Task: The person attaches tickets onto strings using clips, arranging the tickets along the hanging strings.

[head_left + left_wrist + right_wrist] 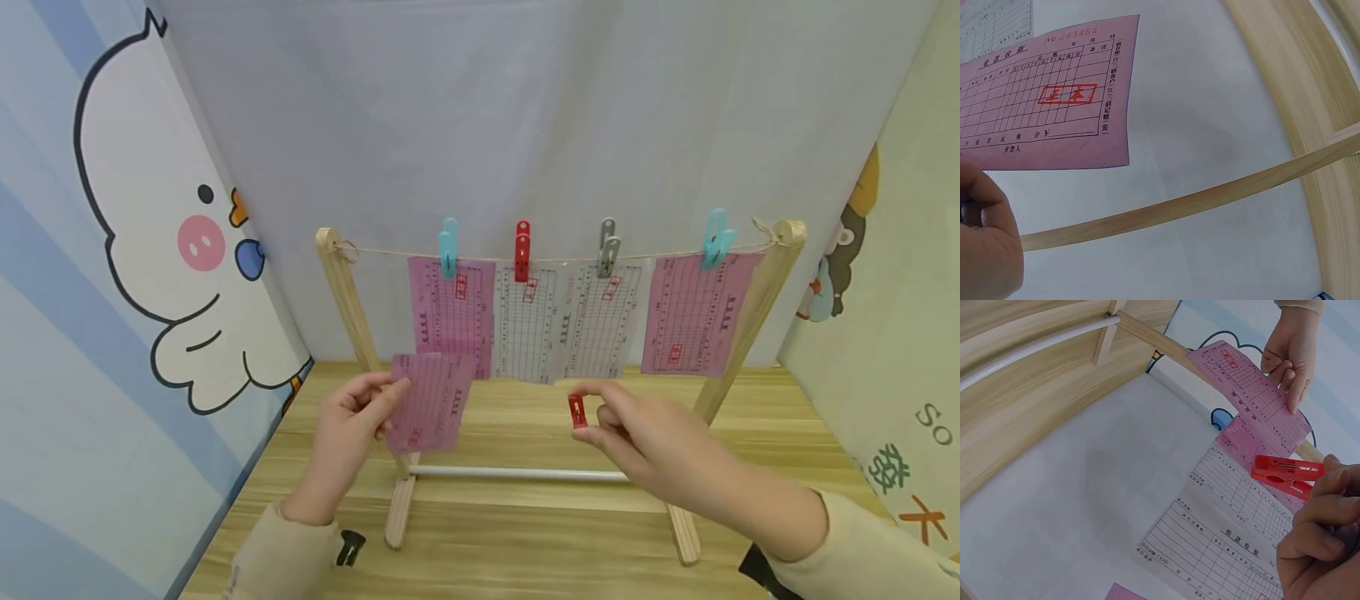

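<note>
My left hand point(351, 429) pinches a pink receipt slip point(433, 402) by its edge, in front of the left post of a wooden stand. In the left wrist view the slip point(1054, 100) shows a printed grid and a red stamp. Between thumb and fingers my right hand point(645, 429) holds a red clothespin point(577, 411), level with the bottom of the hanging slips. The right wrist view shows the same clothespin point(1285, 474) with its spring. Behind the hands, two pink and two white slips point(525, 325) hang from a string point(558, 257), held by blue, red and grey clothespins.
The wooden stand's left post point(348, 300) and right post point(750, 325) carry the string. A white rod point(517, 473) joins them low down over the wood-grain table point(525, 533). Cartoon-printed panels point(142, 208) stand at the sides, and a pale cloth point(487, 117) covers the back.
</note>
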